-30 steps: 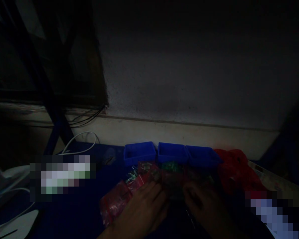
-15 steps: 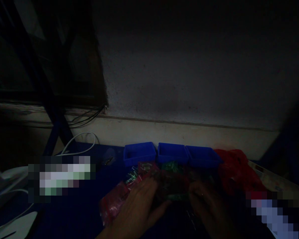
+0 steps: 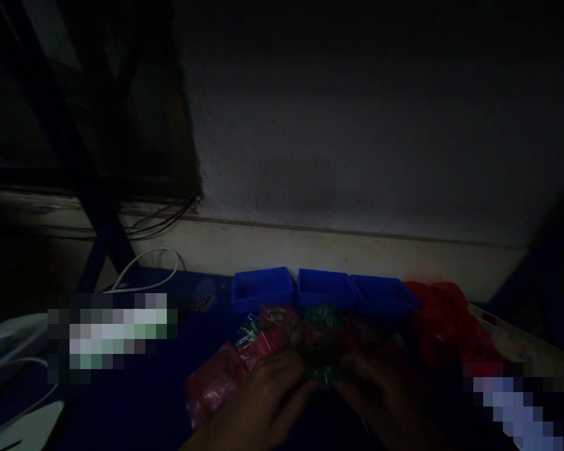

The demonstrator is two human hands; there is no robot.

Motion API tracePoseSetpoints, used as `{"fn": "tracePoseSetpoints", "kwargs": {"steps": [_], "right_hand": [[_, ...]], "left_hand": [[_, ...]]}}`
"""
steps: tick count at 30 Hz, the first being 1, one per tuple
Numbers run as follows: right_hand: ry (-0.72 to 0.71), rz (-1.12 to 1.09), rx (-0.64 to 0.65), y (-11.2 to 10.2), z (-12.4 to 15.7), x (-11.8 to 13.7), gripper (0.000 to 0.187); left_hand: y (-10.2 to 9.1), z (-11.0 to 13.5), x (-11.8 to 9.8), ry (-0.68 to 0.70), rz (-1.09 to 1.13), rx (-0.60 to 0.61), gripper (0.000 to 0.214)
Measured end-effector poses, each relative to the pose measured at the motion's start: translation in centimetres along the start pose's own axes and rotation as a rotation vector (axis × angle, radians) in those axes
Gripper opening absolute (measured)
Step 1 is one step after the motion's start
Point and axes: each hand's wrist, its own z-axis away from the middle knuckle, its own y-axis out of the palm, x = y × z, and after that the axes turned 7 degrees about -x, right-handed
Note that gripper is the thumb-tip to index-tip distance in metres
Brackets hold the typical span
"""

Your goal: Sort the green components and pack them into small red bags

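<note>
In the dim head view, my left hand is closed at the thumb and fingers on the left end of a small green plastic bag. My right hand pinches the bag's right end, close to the other hand. What is inside the bag is too dark to make out. Red plastic bags lie to the left of my left hand and beyond its fingers. Another green bag sits behind, in front of the blue trays. Shiny slim pieces lie beside the red bags.
Three blue trays, left, middle and right, line the table's back edge by the wall. A crumpled red bag lies at right. White cables and a white device are at left.
My right hand has moved left, closer to my left hand. The green bag between them is now bunched shorter. My left fingers have drawn slightly nearer to me.
</note>
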Motion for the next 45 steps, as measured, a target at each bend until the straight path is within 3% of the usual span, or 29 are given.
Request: {"fn": "tracePoseSetpoints", "kwargs": {"steps": [4,12,16,21,26,35,40,43,45], "right_hand": [[-0.076,0.124,0.102,-0.1,-0.1,0.3,0.013],[-0.05,0.09,0.003,0.4,0.3,0.0,0.017],[0.034,0.005,-0.099,0.3,0.3,0.1,0.014],[0.047,-0.132,-0.057,0.1,0.0,0.5,0.008],[-0.062,-0.048,-0.092,-0.2,-0.3,0.6,0.007],[-0.005,0.044,-0.123,-0.2,0.5,-0.1,0.013],[-0.014,0.032,-0.184,0.1,0.9,-0.4,0.017],[-0.019,0.042,-0.214,0.3,1.1,-0.8,0.019],[-0.027,0.056,-0.243,0.3,1.2,-1.1,0.021]], "left_hand": [[0.0,0.0,0.0,-0.075,0.07,-0.007,0.017],[-0.1,-0.3,-0.1,-0.288,0.292,0.027,0.016],[0.0,-0.3,0.0,-0.309,0.369,0.007,0.012],[0.1,-0.3,0.2,-0.299,0.377,-0.043,0.007],[0.1,-0.3,0.3,-0.284,0.391,-0.084,0.006],[0.6,-0.4,0.6,-0.347,0.385,-0.087,0.01],[0.7,-0.4,0.5,-0.452,0.536,-0.102,0.011],[0.6,-0.5,0.6,-0.498,0.616,-0.115,0.03],[0.5,-0.5,0.7,-0.502,0.596,-0.097,0.022]]}}
